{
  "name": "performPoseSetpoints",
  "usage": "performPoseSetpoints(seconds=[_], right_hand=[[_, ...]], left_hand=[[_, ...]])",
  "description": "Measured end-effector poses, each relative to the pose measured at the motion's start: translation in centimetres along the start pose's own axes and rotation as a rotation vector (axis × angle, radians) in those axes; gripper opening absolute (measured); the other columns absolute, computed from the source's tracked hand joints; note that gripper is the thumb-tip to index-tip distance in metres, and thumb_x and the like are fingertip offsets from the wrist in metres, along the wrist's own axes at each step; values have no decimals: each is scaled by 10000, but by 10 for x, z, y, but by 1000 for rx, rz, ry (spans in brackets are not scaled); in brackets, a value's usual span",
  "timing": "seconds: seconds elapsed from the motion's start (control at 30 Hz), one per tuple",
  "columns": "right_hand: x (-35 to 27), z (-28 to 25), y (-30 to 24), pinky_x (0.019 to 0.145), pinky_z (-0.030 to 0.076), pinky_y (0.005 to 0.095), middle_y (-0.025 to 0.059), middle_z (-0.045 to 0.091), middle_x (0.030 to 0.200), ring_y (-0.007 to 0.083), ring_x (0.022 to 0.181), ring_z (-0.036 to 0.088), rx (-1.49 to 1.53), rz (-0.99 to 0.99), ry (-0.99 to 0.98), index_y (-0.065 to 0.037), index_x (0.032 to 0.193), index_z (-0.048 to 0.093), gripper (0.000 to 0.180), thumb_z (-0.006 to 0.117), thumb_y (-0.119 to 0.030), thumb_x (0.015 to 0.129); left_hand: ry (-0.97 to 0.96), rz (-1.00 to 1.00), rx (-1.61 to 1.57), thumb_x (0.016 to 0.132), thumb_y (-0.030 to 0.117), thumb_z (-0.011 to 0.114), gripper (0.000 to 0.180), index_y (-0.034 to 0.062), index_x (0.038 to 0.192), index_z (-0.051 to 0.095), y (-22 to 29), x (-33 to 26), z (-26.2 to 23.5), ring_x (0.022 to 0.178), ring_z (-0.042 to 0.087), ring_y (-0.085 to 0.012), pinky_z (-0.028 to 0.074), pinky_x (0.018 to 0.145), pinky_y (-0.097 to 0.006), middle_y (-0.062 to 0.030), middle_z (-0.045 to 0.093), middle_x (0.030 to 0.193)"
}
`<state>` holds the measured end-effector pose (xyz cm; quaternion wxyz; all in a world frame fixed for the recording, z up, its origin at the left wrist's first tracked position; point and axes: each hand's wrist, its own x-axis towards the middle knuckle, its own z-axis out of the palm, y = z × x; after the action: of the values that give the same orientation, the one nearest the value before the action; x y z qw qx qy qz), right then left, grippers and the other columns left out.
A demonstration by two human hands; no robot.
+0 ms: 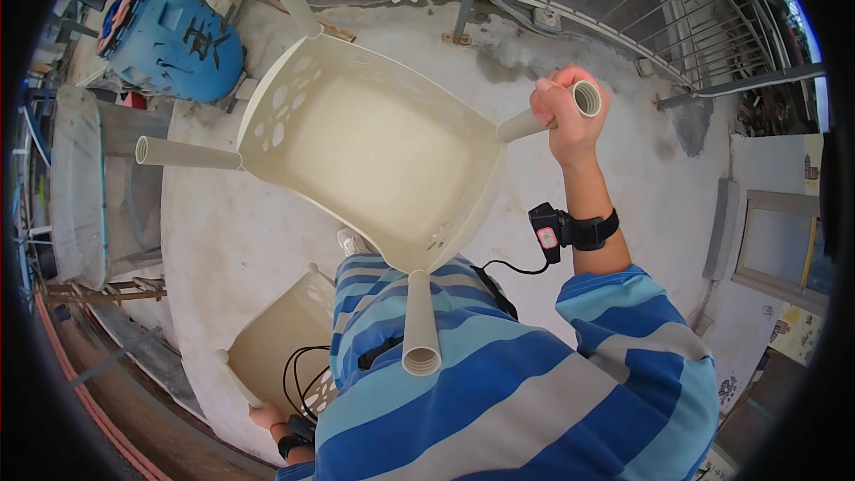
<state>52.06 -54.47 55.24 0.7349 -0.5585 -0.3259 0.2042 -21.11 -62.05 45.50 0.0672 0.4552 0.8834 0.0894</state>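
In my right hand (570,125) is a hollow corner tube of a cream plastic rack shelf (365,151), with the fingers wrapped round it. The shelf is raised in front of me. Its floor is plain, and oval holes pierce its end walls. More tubes with threaded open ends stick out from its other corners; the nearest tube (421,321) points toward my striped shirt. Low at my left side, my left hand (264,415) grips the edge of a second cream shelf (278,334). My body partly hides that shelf, and my left fingers are only partly visible.
A blue plastic barrel (178,44) stands at the far left on the concrete floor (214,240). Metal railings (606,0) run along the far side. A framed window (779,240) is on the right. A black cable (298,379) loops beside my left arm.
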Motion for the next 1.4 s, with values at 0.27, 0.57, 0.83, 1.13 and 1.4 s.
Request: performPoseSetpoints(seconds=[0.27, 0.57, 0.83, 1.13, 1.4], right_hand=[[15, -5, -10, 485, 351, 250, 18, 464, 523, 102, 481, 441, -84, 87, -148, -41, 633, 462, 203, 594, -21, 787], [2, 16, 6, 459, 334, 265, 18, 428, 525, 106, 459, 403, -39, -41, 65, -34, 643, 440, 187, 567, -6, 778], [2, -16, 2, 459, 327, 262, 12, 431, 518, 99, 469, 416, 28, 8, 63, -47, 637, 447, 187, 563, -39, 784], [1, 6, 2, 436, 328, 243, 15, 483, 508, 78, 453, 438, -28, -23, 41, -40, 630, 480, 193, 606, -29, 777], [4, 12, 7, 427, 328, 234, 10, 491, 513, 76, 452, 452, -51, -56, 43, -54, 632, 476, 216, 615, -35, 796]], left_hand=[[-15, -85, -34, 730, 122, 588, 416, -69, 1098, 622, -35, -23, 23, 886, 643, -415, 503, 792, -422, -263, 667, 956], [-49, -184, -1, 728, 101, 569, 386, -50, 1076, 640, -36, -43, 16, 851, 659, -391, 510, 757, -428, -252, 677, 933], [-70, -92, 36, 713, 78, 557, 347, -21, 1027, 667, -29, -26, 19, 835, 661, -400, 513, 735, -436, -236, 683, 896], [-50, -15, -18, 721, 49, 560, 376, -39, 1078, 642, -10, -1, 26, 858, 656, -393, 510, 766, -406, -248, 676, 929], [-5, -9, -78, 746, 64, 556, 383, -36, 1107, 635, -23, -9, 36, 873, 658, -377, 505, 777, -406, -229, 680, 953]])
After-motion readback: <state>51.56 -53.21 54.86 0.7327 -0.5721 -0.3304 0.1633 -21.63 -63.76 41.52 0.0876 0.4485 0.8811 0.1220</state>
